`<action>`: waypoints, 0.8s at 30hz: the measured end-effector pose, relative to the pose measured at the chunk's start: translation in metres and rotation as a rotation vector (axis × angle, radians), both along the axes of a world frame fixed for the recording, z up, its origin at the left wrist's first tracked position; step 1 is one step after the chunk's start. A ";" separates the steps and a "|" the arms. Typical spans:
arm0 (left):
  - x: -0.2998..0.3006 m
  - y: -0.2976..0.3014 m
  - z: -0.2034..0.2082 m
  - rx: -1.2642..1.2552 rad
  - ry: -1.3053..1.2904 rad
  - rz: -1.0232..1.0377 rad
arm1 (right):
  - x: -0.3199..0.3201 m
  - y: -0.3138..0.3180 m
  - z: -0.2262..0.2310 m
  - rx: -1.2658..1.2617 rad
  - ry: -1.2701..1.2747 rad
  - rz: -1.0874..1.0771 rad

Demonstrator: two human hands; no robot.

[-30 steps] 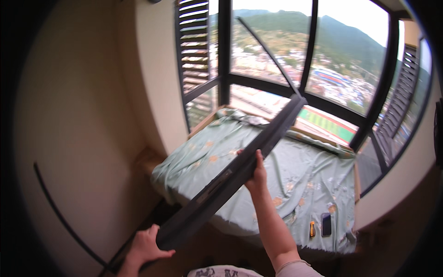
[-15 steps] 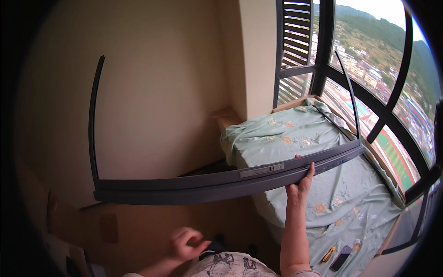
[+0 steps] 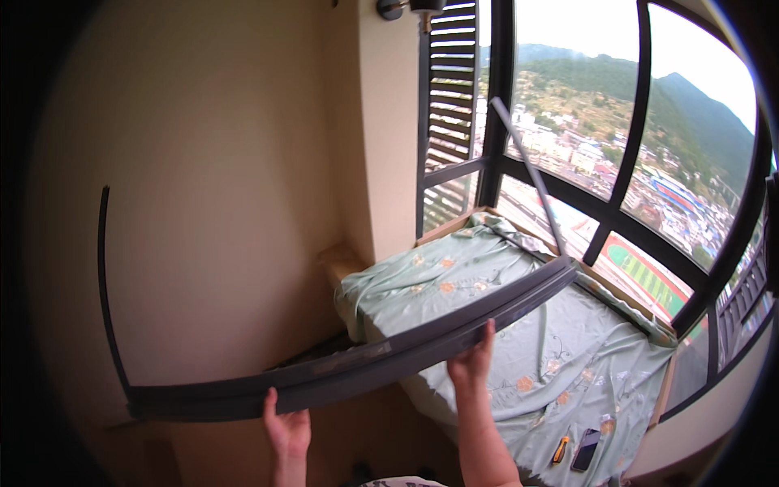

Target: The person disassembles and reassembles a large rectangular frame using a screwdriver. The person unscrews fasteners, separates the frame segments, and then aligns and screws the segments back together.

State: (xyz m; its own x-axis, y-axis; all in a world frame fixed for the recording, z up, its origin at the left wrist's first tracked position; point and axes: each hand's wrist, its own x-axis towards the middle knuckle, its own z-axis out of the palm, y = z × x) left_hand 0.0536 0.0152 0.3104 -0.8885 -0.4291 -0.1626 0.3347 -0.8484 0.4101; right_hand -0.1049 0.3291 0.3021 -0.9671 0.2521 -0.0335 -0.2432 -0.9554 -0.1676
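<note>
A dark grey U-shaped frame (image 3: 324,388) hangs in the air in front of me, a long, thick bar with a thin rail rising from each end. Its right end is higher and farther off than its left. My right hand (image 3: 471,365) grips the bar from below, right of its middle, thumb on the near face. My left hand (image 3: 288,434) holds the bar's lower edge left of the middle, thumb up against it. Behind the bar, the other fingers of both hands are partly hidden.
On the right, a pale green flowered cloth (image 3: 519,357) covers a bed-like surface beside the windows (image 3: 584,105). A yellow-and-black hand tool (image 3: 560,450) and a dark phone (image 3: 585,450) lie on it. A plain wall (image 3: 219,203) stands at the left, and a lamp (image 3: 426,6) hangs overhead.
My left hand has come up from near my body and taken hold of the bar. The frame has tilted, its left end now lower and nearer. My view has shifted toward the right.
</note>
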 end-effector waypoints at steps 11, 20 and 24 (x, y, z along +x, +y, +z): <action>0.027 -0.065 0.002 -0.286 -0.318 0.090 | -0.003 0.156 -0.180 0.025 -0.313 -0.120; -0.003 -0.013 0.134 -0.504 0.052 0.093 | -0.002 0.193 -0.251 0.074 -0.372 -0.219; -0.023 0.013 0.182 -0.604 0.130 0.143 | -0.016 0.205 -0.295 0.038 -0.353 -0.196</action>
State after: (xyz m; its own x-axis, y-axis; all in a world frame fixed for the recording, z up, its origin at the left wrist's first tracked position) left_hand 0.0307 0.0283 0.4920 -0.8119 -0.5274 0.2503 0.5067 -0.4236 0.7509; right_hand -0.1212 0.5336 0.0068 -0.8315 0.4380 -0.3418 -0.3415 -0.8882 -0.3074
